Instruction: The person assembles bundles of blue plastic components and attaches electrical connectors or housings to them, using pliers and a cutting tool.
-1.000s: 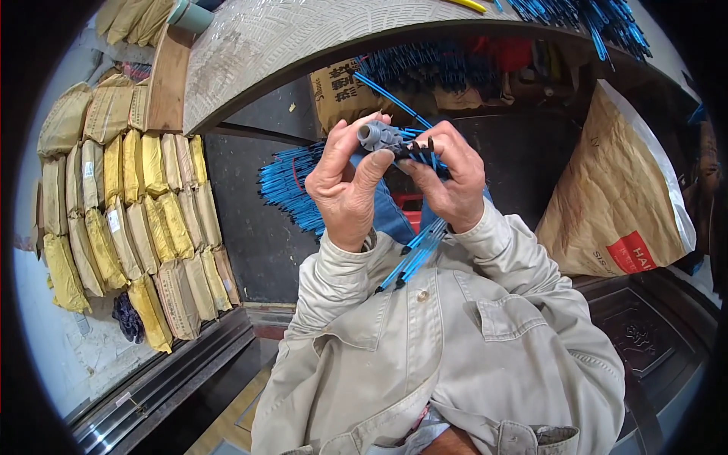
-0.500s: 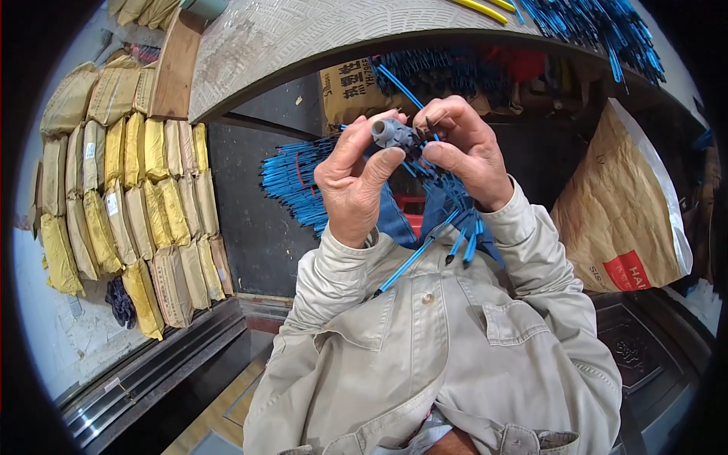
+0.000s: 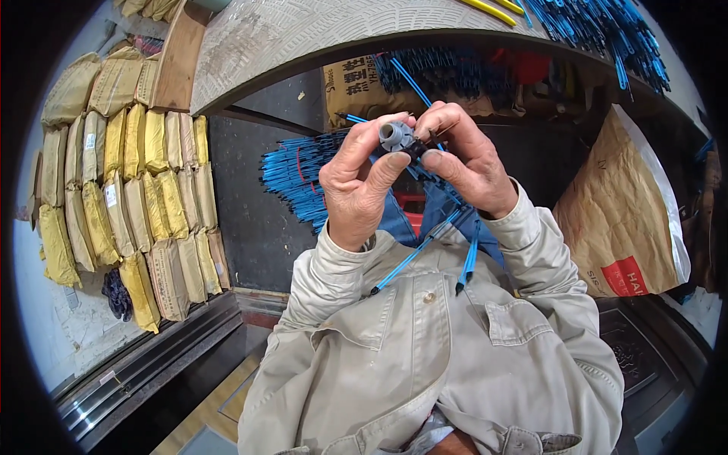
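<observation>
A grey plastic hub point(image 3: 396, 136) with a round open end is held up in front of my chest. My left hand point(image 3: 359, 173) grips it between thumb and fingers. Close against it, my right hand point(image 3: 469, 161) has thumb and fingers pinched at the hub's dark lower part, where several blue rods point(image 3: 455, 220) with black tips meet. The exact bit between those right fingers is hidden. Some rods hang down toward my jacket, and one blue rod point(image 3: 409, 80) sticks up past the hands.
A large bundle of blue rods point(image 3: 292, 178) lies left of my hands. Beyond them runs a grey patterned tabletop point(image 3: 303, 38), with more blue rods point(image 3: 599, 30) and yellow tubes point(image 3: 489, 10). Stacked yellow and tan packages point(image 3: 136, 197) stand at the left, a brown paper sack point(image 3: 622, 212) at the right.
The hub has turned slightly and shifted a little right, its open end showing more toward me. The hanging rods have swung closer together. Both hands keep their grip.
</observation>
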Motion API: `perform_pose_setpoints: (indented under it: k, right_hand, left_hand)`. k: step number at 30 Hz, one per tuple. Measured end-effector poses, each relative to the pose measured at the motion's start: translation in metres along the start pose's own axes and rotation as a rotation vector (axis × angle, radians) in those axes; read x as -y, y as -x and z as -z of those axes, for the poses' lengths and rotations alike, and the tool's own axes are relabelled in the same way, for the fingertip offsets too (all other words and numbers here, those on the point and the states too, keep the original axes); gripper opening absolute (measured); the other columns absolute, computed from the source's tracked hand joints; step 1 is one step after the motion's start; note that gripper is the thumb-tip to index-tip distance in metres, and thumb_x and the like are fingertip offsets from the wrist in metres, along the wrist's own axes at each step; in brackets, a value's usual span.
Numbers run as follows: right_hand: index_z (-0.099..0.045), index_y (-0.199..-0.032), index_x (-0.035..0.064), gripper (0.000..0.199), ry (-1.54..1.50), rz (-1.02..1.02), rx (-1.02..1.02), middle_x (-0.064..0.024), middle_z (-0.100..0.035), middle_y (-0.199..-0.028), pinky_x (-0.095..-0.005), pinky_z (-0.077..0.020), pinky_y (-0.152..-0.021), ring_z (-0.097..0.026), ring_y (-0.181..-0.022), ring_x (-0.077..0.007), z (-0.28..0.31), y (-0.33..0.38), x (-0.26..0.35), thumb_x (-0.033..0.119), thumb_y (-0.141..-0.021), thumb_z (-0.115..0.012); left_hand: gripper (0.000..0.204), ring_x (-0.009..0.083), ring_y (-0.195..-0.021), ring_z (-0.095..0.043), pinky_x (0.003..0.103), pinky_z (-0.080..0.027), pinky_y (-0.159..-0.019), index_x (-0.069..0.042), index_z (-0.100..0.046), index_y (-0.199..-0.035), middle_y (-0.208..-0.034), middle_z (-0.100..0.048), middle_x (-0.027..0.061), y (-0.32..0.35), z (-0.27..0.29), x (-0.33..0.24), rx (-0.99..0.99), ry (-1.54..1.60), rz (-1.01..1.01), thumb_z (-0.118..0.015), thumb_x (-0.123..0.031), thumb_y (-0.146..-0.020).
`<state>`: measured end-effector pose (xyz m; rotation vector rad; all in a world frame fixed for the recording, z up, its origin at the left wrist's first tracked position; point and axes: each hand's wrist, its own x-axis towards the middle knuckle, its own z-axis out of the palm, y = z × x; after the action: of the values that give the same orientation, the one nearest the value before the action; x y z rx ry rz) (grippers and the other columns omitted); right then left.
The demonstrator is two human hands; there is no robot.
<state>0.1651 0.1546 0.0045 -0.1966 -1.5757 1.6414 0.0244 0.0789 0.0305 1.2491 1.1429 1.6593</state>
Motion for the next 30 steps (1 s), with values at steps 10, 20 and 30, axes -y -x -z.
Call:
perform_pose_setpoints:
  k: [10,20,30]
  right_hand:
    - [-0.048,-0.106,0.0024,0.033,0.208,0.019,-0.273,-0.0058,-0.049,-0.097,-0.0250,-0.0390,-0.079,-0.047,-0.086,-0.0135,-0.019,0.014,0.000,0.009,-0.079,-0.065]
    - [-0.058,-0.109,0.0008,0.033,0.709,0.290,-0.354,-0.0161,-0.062,-0.097,-0.0282,-0.0472,-0.071,-0.060,-0.082,-0.0203,-0.021,0.033,-0.007,-0.005,-0.077,-0.062]
    - [-0.059,-0.112,0.0017,0.038,0.371,0.201,0.072,-0.0134,-0.061,-0.089,-0.0271,-0.0491,-0.063,-0.061,-0.074,-0.0214,0.025,0.005,-0.007,-0.009,-0.076,-0.057]
  left_hand:
    - [0.034,0.0124,-0.095,-0.053,0.025,-0.042,-0.084,0.003,-0.056,-0.111,-0.106,-0.057,0.0084,0.006,-0.008,0.004,-0.092,-0.041,-0.002,-0.066,-0.012,-0.081]
    - [0.034,0.0100,-0.090,-0.052,0.021,-0.042,-0.077,0.004,-0.057,-0.109,-0.105,-0.058,0.0084,0.007,-0.005,0.010,-0.135,-0.011,-0.009,-0.067,-0.013,-0.081]
    - [0.034,0.0114,-0.091,-0.053,0.023,-0.041,-0.080,0.004,-0.056,-0.110,-0.104,-0.059,0.0083,0.007,-0.004,0.011,-0.115,0.070,-0.013,-0.065,-0.014,-0.082]
